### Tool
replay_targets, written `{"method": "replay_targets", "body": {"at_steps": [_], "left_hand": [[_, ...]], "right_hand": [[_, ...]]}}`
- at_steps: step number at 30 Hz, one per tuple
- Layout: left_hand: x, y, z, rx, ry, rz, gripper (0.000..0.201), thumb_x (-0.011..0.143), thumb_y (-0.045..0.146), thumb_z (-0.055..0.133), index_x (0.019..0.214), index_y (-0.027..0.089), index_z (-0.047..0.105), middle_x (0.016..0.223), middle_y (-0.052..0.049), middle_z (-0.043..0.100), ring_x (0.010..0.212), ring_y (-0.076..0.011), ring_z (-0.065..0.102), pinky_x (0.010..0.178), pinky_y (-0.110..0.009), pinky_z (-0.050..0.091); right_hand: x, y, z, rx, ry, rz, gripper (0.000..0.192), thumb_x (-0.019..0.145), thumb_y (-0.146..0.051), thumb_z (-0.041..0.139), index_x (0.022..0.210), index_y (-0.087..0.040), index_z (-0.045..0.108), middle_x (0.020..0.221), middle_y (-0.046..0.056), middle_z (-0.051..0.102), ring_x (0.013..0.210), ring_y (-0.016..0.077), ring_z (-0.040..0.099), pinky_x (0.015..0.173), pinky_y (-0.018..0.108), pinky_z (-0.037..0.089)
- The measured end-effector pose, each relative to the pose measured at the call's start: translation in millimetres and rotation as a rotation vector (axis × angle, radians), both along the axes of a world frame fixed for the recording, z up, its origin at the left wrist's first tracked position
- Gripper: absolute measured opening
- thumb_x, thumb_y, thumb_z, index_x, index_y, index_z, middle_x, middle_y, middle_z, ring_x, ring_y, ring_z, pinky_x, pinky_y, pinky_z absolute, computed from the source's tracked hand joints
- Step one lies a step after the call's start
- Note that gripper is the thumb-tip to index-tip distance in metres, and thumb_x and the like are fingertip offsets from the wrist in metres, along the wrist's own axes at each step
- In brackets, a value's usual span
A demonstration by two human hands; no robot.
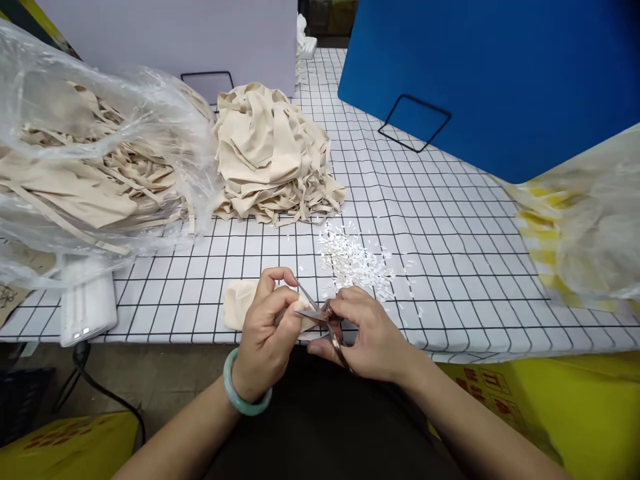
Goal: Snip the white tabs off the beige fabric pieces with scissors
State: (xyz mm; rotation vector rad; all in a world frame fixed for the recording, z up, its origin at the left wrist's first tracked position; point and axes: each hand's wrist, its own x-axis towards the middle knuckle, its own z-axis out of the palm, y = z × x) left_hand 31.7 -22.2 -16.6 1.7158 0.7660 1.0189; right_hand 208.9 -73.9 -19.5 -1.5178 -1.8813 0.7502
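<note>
The left hand [265, 333] has its grip closed on a small beige cloth piece [240, 301], thumb and fingers pinching the cloth's right edge while the rest lies on the near edge of the tabletop [450, 220]. The right hand [367, 333] has its grip closed around the handles of small scissors [320, 313], whose blades stand slightly apart and point left toward the pinched edge. A green bangle [243, 395] circles the left wrist.

Just beyond the hands, a scatter of tiny white snippets [357, 260] lies on the black-gridded cloth covering the tabletop. Farther back sits a pile of beige cloth [273, 157], and to its left a clear plastic bag [90, 153] holds more beige cloth and strips. A white power strip [85, 310] rests at the left near edge. A blue board [500, 73] leans at the back right, with another plastic bag [585, 227] on the right.

The blade tips are very close to the left fingertips, so a snip could nick a finger. The pinch is small, so the cloth might slip and the cut could bite into the fabric.
</note>
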Motion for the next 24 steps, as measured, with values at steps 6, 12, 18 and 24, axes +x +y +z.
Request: {"method": "replay_targets", "body": {"at_steps": [6,12,18,24], "left_hand": [[-0.6,-1.0,-0.8,-0.002,0.006,-0.022,0.027,0.100,0.020,0.046,0.076,0.020,0.059,0.076,-0.007,0.053,0.106,-0.0247,0.045,0.088,-0.036,0.044],[-0.5,-0.2,-4.0,-0.008,-0.006,-0.025,0.025,0.100,0.024,0.047,0.080,0.020,0.062,0.083,-0.009,0.055,0.106,-0.0253,0.045,0.086,-0.037,0.045],[0.7,-0.1,-5.5,0.013,-0.024,-0.036,0.022,0.100,0.021,0.048,0.085,0.021,0.064,0.082,-0.008,0.057,0.107,-0.0254,0.044,0.087,-0.038,0.044],[2.0,0.3,-4.9,0.007,-0.030,-0.040,0.023,0.100,0.020,0.047,0.085,0.021,0.064,0.079,-0.007,0.056,0.107,-0.0249,0.043,0.088,-0.038,0.043]], "right_hand": [[-1.3,-0.1,-1.1,0.021,0.015,-0.010,0.052,0.080,-0.064,0.068,0.059,-0.019,0.051,0.056,-0.002,0.050,0.057,0.0131,0.045,0.064,0.030,0.036],[-2.1,2.1,-2.1,0.030,0.013,-0.016,0.053,0.080,-0.065,0.068,0.058,-0.020,0.051,0.056,0.000,0.053,0.057,0.0136,0.046,0.063,0.030,0.036],[-2.1,2.6,-2.1,0.036,-0.001,-0.032,0.054,0.081,-0.066,0.067,0.057,-0.020,0.051,0.055,-0.001,0.049,0.056,0.0131,0.044,0.061,0.029,0.035],[-2.9,2.7,-2.9,0.034,0.015,-0.044,0.055,0.082,-0.065,0.066,0.056,-0.020,0.049,0.055,-0.001,0.049,0.056,0.0126,0.044,0.062,0.029,0.037]]}}
